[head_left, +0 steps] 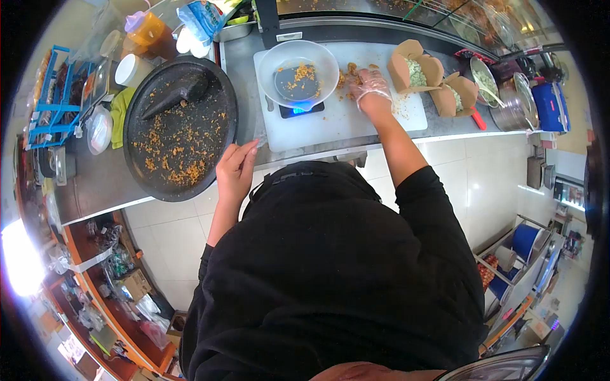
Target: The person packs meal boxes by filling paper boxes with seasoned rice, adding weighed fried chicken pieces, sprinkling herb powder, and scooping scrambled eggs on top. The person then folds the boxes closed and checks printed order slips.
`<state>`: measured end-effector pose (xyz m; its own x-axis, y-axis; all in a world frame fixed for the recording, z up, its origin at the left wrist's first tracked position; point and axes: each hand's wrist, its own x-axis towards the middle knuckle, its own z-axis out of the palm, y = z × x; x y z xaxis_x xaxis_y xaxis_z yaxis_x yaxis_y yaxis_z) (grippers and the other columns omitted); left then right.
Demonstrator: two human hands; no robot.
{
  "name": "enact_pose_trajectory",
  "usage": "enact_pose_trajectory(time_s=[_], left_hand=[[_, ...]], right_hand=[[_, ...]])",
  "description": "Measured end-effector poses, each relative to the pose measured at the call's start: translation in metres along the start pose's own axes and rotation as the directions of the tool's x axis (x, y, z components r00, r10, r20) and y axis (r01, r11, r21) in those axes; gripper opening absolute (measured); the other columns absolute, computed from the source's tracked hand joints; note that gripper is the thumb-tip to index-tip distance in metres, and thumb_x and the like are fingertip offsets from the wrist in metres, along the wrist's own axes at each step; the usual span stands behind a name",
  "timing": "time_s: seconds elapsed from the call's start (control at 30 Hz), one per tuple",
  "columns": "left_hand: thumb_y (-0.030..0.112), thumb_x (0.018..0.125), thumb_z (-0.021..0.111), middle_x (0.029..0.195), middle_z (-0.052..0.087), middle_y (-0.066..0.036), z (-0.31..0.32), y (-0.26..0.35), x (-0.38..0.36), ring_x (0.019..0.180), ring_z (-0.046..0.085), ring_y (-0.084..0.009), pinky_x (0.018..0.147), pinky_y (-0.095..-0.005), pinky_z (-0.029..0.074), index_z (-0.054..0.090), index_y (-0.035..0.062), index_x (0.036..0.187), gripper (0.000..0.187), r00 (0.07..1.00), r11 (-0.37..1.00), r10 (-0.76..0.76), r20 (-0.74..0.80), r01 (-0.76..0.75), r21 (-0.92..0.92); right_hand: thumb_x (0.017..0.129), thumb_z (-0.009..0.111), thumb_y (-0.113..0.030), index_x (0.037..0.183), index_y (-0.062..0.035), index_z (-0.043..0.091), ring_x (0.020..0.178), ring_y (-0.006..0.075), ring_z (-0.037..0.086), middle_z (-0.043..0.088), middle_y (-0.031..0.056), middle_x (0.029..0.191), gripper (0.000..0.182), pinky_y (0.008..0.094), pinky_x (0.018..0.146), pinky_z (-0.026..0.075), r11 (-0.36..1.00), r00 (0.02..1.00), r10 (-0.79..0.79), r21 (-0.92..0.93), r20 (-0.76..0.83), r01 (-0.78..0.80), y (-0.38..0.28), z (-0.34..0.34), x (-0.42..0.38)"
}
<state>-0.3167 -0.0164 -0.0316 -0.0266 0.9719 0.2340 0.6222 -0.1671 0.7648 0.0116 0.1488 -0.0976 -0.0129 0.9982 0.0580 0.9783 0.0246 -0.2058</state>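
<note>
My right hand (372, 87), in a clear plastic glove, is lowered onto brown food pieces (348, 76) on the white cutting board (343, 127); its fingertips are partly hidden among them. Left of it, a clear bowl (298, 73) with orange crumbs rests on a digital scale (302, 111). Bare, my left hand (236, 170) hovers at the counter's front edge beside the black round tray (181, 127), fingers drawn together, with a small clear thing at the fingertips that I cannot make out. Two cardboard boxes (416, 66) (455, 95) hold pale green shredded food.
A metal pot (513, 105) and a bowl of greens (485, 81) stand at the right, near a red handle (478, 119). Orange sauce bottle (149, 30), white cup (132, 70) and blue rack (57, 101) are at the left. Glass runs along the back.
</note>
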Motion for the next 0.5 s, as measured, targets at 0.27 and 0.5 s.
enact_pose_trajectory(time_s=[0.27, 0.5], left_hand=[[0.004, 0.084, 0.065, 0.064, 0.049, -0.004, -0.012, 0.001, -0.004, 0.053, 0.044, -0.0132, 0.05, -0.0265, 0.037, 0.07, 0.0056, 0.1, 0.017, 0.997, 0.999, 0.021, -0.072, -0.019, 0.027], [0.005, 0.082, 0.066, 0.062, 0.046, -0.005, -0.01, 0.01, -0.005, 0.051, 0.043, -0.0143, 0.049, -0.0275, 0.037, 0.07, 0.0068, 0.099, 0.018, 0.994, 0.997, 0.08, -0.074, -0.078, 0.025]], right_hand=[[0.084, 0.06, -0.024, 0.101, -0.0064, 0.062, 0.081, 0.0204, 0.061, 0.063, 0.0092, 0.092, 0.024, 0.0319, 0.072, 0.05, 0.674, 0.918, 0.265, 0.625, 0.295, -0.395, -0.005, -0.052, 0.038], [0.087, 0.059, -0.021, 0.095, -0.007, 0.06, 0.072, 0.0047, 0.055, 0.061, -0.0026, 0.082, 0.016, 0.0232, 0.064, 0.046, 0.355, 0.972, -0.101, 0.92, 0.214, -0.166, -0.04, -0.09, 0.035]])
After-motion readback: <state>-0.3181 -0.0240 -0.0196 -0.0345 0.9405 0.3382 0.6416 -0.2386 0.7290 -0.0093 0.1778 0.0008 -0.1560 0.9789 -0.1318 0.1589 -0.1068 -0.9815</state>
